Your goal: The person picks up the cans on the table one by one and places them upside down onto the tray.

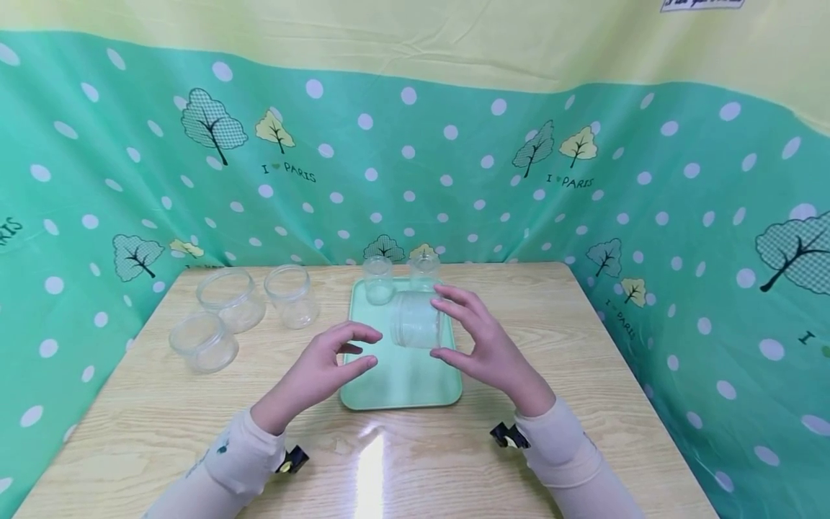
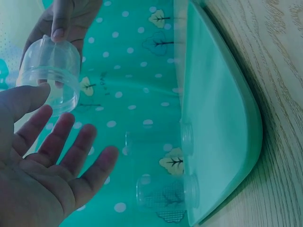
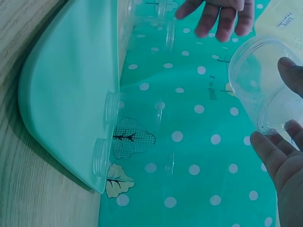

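My right hand holds a clear plastic jar by its base end, thumb on one side and fingers on the other. The jar lies sideways in the air over the green tray, its threaded mouth facing left. Just left of that mouth is my left hand, thumb and fingers spread apart around nothing. The left wrist view shows the left palm close in front of the jar. Two smaller clear jars stand mouth down at the tray's far end.
On the wooden table, left of the tray, stand three more clear jars: a wide one, a taller one and a low one. A green dotted curtain encloses the back and sides.
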Available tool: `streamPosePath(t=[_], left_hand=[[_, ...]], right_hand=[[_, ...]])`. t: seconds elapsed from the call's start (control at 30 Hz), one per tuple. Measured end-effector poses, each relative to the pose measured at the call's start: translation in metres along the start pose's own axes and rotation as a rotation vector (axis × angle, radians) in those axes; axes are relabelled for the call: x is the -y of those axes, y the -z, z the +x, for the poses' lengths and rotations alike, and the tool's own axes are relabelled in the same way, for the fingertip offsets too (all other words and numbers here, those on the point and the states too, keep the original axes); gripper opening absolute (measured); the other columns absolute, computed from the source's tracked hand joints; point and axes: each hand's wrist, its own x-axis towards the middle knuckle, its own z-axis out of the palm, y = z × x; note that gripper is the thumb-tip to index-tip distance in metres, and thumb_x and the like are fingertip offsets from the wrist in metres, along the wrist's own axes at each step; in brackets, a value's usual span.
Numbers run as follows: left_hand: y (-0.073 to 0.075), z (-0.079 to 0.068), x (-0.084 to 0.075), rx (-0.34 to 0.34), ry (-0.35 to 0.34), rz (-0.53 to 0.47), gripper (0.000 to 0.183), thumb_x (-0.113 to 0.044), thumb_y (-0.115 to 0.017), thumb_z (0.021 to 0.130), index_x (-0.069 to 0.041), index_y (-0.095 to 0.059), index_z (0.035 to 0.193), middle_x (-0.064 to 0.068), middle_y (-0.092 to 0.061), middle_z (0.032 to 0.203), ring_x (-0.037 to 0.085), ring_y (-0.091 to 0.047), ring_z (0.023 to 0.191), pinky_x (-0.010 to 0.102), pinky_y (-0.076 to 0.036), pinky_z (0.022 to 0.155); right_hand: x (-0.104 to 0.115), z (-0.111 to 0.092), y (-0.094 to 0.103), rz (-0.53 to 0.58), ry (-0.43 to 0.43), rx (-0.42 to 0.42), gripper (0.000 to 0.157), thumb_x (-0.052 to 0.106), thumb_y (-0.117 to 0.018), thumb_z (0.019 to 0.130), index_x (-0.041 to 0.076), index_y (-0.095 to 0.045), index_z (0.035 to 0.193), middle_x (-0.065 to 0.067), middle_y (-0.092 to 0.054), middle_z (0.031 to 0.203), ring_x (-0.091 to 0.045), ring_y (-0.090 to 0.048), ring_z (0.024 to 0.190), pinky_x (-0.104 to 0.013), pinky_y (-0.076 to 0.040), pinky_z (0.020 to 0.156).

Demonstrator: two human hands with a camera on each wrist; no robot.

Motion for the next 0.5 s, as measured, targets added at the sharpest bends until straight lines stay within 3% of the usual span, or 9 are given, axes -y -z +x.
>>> streamPosePath(t=[0.5], left_hand=[[-0.0083, -0.0022, -0.0082, 0.128, -0.084, 0.043, 0.027, -0.024, -0.074, 0.097, -0.028, -0.067, 0.122, -0.012, -0.067, 0.121, 0.016, -0.064, 0.116, 0.045, -0.057, 0.095]], right_hand=[[-0.0025, 0.0011, 0.0030, -0.036, -0.041, -0.035, 0.088, 0.006, -0.089, 0.078, 0.013, -0.044, 0.154, -0.011, -0.038, 0.159, -0.028, -0.041, 0.145, -0.035, -0.047, 0.112]])
